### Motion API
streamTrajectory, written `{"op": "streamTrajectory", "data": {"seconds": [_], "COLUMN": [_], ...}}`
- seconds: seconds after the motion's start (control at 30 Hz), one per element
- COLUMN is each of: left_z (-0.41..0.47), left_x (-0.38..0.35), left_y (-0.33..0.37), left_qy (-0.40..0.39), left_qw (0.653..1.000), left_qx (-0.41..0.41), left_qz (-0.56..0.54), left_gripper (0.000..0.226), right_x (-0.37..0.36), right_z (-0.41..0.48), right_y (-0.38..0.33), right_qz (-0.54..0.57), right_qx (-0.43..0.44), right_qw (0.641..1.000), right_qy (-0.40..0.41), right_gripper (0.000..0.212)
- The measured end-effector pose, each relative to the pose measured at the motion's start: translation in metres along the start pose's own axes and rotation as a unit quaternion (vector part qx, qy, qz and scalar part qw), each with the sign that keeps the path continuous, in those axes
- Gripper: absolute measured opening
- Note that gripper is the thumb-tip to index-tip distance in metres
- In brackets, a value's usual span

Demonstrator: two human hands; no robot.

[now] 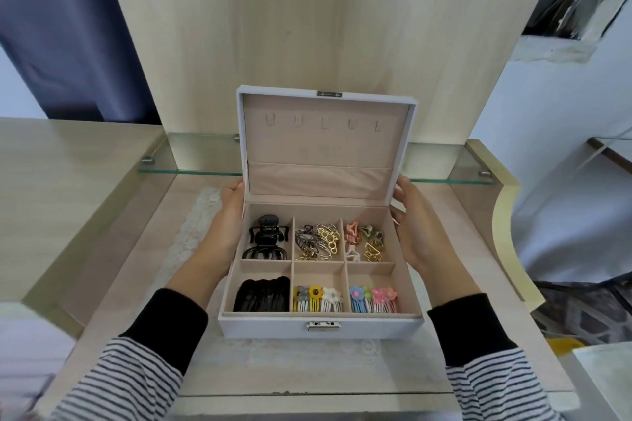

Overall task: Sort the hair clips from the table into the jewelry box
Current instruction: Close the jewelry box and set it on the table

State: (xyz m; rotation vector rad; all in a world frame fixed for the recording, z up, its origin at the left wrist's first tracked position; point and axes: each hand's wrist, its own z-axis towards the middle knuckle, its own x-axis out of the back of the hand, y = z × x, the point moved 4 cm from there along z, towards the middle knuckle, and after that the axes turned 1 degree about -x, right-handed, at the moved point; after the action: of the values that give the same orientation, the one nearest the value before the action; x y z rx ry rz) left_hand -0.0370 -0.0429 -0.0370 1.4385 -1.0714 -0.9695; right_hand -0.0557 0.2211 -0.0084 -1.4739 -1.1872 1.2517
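A white jewelry box [273, 326] stands on the table with its lid [321, 147] upright. All six compartments hold clips: a big black claw clip [265, 243] back left, metal clips [316, 243] back middle, small coloured claw clips [364, 241] back right, black snap clips [261, 296] front left, and flower clips [318, 299] front middle and front right [373, 299]. My left hand [229, 215] lies flat against the box's left side, fingertips at the lid's edge. My right hand [413, 225] is at the right side, fingers fairly straight, tips touching the lid's right edge.
A glass shelf [191, 164] runs behind the box against a wooden back panel [307, 27]. A white lace mat [191, 232] lies under and left of the box. The table's curved raised edge [506, 232] is to the right, with floor beyond.
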Motion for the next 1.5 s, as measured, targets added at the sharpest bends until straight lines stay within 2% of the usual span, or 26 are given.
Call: {"op": "streamTrajectory", "data": {"seconds": [0.23, 0.73, 0.93, 1.1, 1.23, 1.4, 1.5], "left_z": [0.004, 0.0, 0.004, 0.008, 0.003, -0.004, -0.008], "left_x": [0.004, -0.006, -0.003, 0.0, -0.004, -0.009, -0.009], "left_y": [-0.009, -0.005, -0.003, 0.0, 0.006, 0.009, 0.008], "left_qy": [-0.009, -0.016, 0.0, 0.003, 0.0, -0.006, -0.016], "left_qw": [1.0, 0.999, 1.0, 1.0, 0.999, 0.998, 0.997], "left_qx": [0.011, 0.012, 0.009, 0.007, -0.007, -0.025, -0.035], "left_qz": [-0.012, -0.05, -0.014, 0.026, 0.05, 0.056, 0.063], "left_gripper": [0.045, 0.037, 0.042, 0.033, 0.043, 0.047, 0.05], "right_x": [-0.005, -0.001, 0.002, 0.004, -0.002, -0.002, 0.0], "right_z": [0.005, 0.005, 0.01, 0.017, 0.017, 0.017, 0.011], "right_y": [0.01, 0.009, -0.004, -0.015, -0.027, -0.03, -0.031], "right_qz": [0.002, -0.05, -0.09, -0.144, -0.129, -0.121, -0.119], "right_qx": [-0.018, -0.021, -0.027, -0.091, -0.115, -0.153, -0.162], "right_qw": [1.0, 0.998, 0.996, 0.985, 0.985, 0.981, 0.98], "right_qy": [0.004, 0.014, 0.012, 0.009, 0.009, -0.014, -0.014], "right_gripper": [0.037, 0.029, 0.035, 0.059, 0.053, 0.073, 0.074]}}
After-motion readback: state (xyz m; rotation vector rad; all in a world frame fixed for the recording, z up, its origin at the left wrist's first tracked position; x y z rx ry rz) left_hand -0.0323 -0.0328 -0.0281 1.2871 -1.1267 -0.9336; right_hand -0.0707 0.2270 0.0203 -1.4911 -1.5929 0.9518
